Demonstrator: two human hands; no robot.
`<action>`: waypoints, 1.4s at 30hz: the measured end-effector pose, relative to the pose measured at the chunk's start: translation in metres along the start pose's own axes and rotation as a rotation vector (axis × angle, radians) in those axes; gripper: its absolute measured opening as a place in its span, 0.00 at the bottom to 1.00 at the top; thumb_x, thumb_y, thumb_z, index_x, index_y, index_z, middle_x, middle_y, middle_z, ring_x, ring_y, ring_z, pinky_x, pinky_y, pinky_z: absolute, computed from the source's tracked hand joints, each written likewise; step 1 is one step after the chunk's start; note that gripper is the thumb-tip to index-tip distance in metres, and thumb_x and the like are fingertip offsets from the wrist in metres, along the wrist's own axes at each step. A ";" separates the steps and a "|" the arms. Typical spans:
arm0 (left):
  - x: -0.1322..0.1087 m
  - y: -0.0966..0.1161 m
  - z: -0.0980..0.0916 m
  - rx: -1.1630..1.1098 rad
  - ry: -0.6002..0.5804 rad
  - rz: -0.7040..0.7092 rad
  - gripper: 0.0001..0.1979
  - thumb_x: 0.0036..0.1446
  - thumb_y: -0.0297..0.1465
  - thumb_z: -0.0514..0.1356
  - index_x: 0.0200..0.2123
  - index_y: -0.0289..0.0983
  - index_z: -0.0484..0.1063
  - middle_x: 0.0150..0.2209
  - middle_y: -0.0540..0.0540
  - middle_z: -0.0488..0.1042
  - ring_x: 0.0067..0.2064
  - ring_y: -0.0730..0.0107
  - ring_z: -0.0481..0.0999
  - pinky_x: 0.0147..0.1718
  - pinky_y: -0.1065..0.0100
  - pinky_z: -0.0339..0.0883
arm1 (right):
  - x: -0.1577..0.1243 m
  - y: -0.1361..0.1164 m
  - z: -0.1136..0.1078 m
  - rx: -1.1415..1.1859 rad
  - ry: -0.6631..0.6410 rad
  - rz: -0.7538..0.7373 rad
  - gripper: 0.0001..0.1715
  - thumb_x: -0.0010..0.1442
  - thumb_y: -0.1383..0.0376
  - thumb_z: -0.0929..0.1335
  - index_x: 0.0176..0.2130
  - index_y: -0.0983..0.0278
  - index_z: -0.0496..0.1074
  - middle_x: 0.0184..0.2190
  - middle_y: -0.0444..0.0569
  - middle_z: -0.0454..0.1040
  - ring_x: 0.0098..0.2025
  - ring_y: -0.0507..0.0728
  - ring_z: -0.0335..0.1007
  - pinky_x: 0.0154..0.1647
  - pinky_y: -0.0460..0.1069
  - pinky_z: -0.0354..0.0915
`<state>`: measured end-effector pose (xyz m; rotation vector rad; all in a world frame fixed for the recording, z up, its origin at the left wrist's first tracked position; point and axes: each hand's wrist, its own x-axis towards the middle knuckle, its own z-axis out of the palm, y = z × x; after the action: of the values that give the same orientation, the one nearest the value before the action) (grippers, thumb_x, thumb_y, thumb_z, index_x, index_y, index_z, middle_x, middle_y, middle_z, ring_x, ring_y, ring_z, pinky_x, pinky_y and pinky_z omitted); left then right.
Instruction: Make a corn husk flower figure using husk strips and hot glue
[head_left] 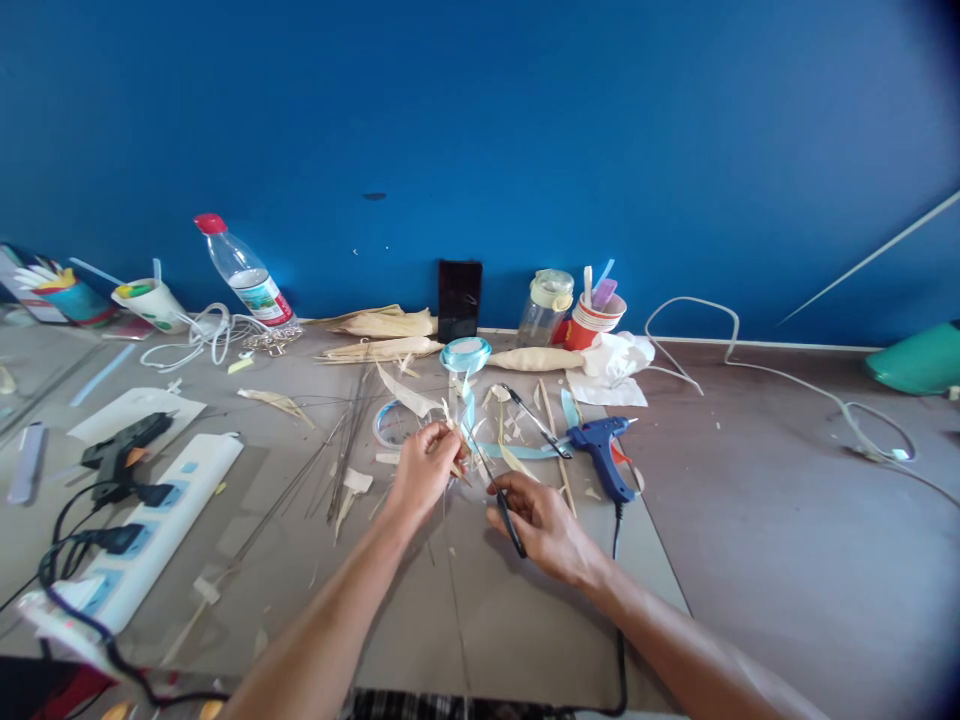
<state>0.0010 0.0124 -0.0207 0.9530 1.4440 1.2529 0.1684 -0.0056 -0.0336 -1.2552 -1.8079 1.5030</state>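
Observation:
My left hand [429, 465] is closed in a pinch on a small pale strip of what looks like corn husk [448, 412], its tip sticking up above the fingers. A thin wire [454, 590] runs down from below that hand toward the table's front edge. My right hand [541, 522] is closed around a slim tool with a black handle [510, 522] and a thin metal end pointing up and left, close to the left fingertips. Whether that tool is a knife or tweezers is unclear. Light blue ribbon [469, 400] lies just behind both hands.
A blue glue gun [604, 458] lies right of my right hand. Thin wires [346, 450] and husk scraps lie left. Farther left is a white power strip [161, 530]. Along the wall stand a bottle [247, 275], a dark phone [460, 298], a jar [546, 308] and red cups [596, 320].

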 end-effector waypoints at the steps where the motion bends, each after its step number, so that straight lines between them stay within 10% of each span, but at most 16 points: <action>1: 0.000 0.001 0.000 0.002 -0.003 -0.004 0.11 0.48 0.37 0.58 0.19 0.37 0.66 0.19 0.52 0.67 0.20 0.72 0.71 0.21 0.73 0.63 | 0.000 -0.001 0.000 -0.011 0.001 0.000 0.11 0.52 0.63 0.66 0.36 0.66 0.68 0.18 0.37 0.55 0.21 0.47 0.48 0.20 0.43 0.46; 42: 0.001 0.001 0.002 -0.090 -0.031 -0.169 0.05 0.44 0.31 0.58 0.21 0.35 0.67 0.21 0.51 0.70 0.20 0.74 0.71 0.22 0.73 0.65 | -0.002 -0.005 0.004 -0.031 0.001 0.017 0.11 0.53 0.63 0.65 0.36 0.66 0.66 0.19 0.38 0.58 0.21 0.48 0.52 0.21 0.44 0.49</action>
<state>0.0030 0.0137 -0.0194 0.7705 1.4010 1.1632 0.1641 -0.0090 -0.0301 -1.2894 -1.8312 1.4884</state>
